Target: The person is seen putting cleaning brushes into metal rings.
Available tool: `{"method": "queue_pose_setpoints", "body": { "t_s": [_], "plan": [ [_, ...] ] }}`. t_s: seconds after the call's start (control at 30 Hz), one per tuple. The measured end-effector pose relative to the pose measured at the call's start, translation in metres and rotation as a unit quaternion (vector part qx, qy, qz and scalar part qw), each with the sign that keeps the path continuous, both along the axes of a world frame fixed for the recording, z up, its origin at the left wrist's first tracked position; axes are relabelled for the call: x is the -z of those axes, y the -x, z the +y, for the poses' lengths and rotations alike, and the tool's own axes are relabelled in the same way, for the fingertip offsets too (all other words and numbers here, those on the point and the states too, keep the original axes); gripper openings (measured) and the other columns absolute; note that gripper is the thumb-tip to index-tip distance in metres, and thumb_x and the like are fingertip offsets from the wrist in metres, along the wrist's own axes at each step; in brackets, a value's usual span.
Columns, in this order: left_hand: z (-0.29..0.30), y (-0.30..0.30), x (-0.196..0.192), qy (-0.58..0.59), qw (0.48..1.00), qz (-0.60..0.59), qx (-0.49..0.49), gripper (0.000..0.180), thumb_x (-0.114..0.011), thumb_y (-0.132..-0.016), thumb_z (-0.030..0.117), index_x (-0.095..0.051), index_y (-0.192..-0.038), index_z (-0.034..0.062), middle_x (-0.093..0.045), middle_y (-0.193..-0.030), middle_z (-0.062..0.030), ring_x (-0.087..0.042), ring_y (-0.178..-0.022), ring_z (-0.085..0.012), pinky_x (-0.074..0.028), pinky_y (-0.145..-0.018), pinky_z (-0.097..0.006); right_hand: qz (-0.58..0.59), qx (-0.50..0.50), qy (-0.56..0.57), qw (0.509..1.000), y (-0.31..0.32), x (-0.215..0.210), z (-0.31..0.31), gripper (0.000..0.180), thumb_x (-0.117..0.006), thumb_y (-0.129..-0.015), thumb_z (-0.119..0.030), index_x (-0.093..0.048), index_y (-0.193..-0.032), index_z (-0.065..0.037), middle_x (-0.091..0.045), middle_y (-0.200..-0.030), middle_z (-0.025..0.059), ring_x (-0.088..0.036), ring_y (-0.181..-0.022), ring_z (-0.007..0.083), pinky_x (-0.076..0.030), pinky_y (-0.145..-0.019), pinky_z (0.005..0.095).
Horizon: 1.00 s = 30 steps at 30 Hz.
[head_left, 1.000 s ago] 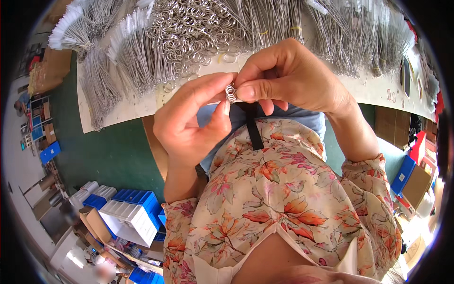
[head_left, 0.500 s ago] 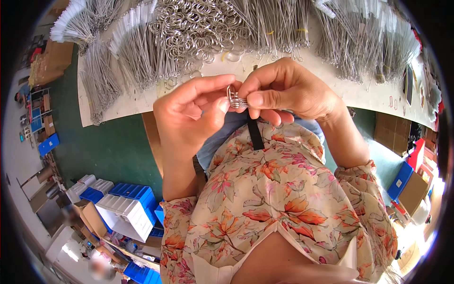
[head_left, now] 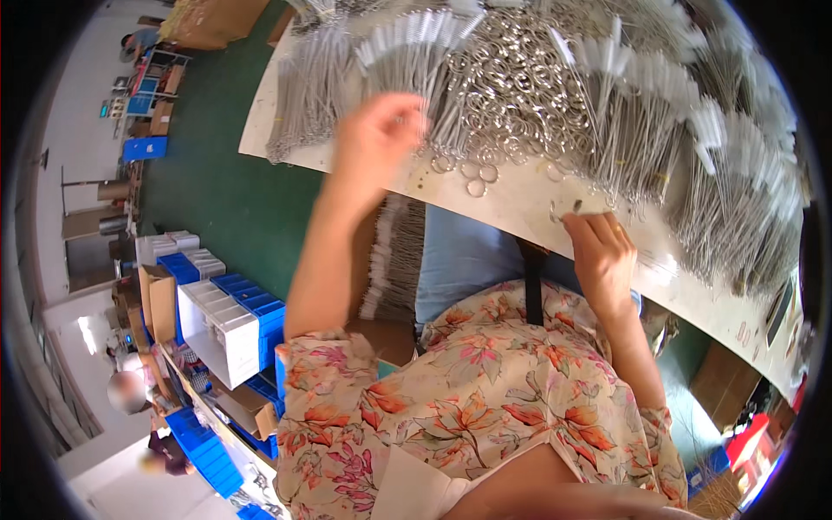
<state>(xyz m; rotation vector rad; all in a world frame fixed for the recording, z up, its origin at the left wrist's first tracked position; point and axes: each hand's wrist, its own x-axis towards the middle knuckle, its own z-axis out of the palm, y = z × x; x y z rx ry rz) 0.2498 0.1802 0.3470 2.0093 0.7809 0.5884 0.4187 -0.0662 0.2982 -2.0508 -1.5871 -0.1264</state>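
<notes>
My right hand (head_left: 600, 256) is closed near the table's front edge, its fingertips pinching a metal split ring (head_left: 553, 211) that sticks out to their left. Whether wire loops still hang on that ring is hidden by the fingers. My left hand (head_left: 379, 139), smeared by motion, is raised over the left part of the table. It is nearest to a bundle of thin wire-handled brushes (head_left: 416, 52) with white bristle ends; whether it touches them cannot be seen. A heap of shiny split rings (head_left: 520, 87) lies between the brush bundles, and a few loose rings (head_left: 477, 187) are in front of it.
More wire brushes (head_left: 737, 182) cover the right side of the pale table (head_left: 451, 186). Below the table edge, further brushes (head_left: 394, 260) stand beside my left arm. White and blue plastic bins (head_left: 217, 334) stand at the lower left. Other people are in the background on the left.
My hands have parted: the left moved up over the brushes, while the right moved right and lower with the ring. The view has turned, so the table now slants.
</notes>
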Motion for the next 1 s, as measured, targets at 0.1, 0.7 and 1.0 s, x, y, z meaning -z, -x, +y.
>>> {"method": "queue_pose_setpoints", "body": {
  "t_s": [0.1, 0.7, 1.0],
  "plan": [
    [0.108, 0.048, -0.005, -0.109, 0.973, 0.043, -0.199, 0.016, -0.061, -0.082, 0.016, -0.065, -0.092, 0.0050, -0.064, -0.072, -0.0050, -0.060, -0.061, -0.0111, -0.049, -0.055, -0.025, -0.061, -0.038, -0.066, 0.995, 0.006, 0.004, -0.004, 0.026, -0.059, -0.063, -0.002, -0.063, -0.088, -0.009, -0.056, -0.082, 0.0010, -0.054, -0.080, 0.0179, -0.041, -0.072, 0.0338],
    [0.221, 0.068, 0.021, 0.026, 0.938, 0.235, -0.253, 0.018, -0.061, -0.082, 0.020, -0.064, -0.079, 0.0026, -0.065, -0.072, -0.0041, -0.061, -0.059, -0.0110, -0.050, -0.051, -0.026, 0.073, -0.001, -0.127, 0.989, -0.062, -0.040, 0.063, 0.016, -0.063, -0.074, -0.009, -0.058, -0.090, -0.006, -0.057, -0.083, 0.0097, -0.057, -0.076, 0.0302, -0.047, -0.066, 0.0405],
    [0.139, 0.009, -0.026, -0.025, 0.956, -0.208, -0.205, 0.017, -0.054, -0.089, 0.018, -0.057, -0.096, 0.0036, -0.058, -0.077, -0.0053, -0.050, -0.052, -0.0089, -0.044, -0.044, -0.023, 0.127, 0.110, 0.039, 0.985, -0.128, -0.017, 0.111, 0.020, -0.063, -0.074, -0.025, -0.064, -0.083, -0.008, -0.065, -0.075, 0.0104, -0.063, -0.071, 0.0284, -0.050, -0.066, 0.0386]
  ]
}}
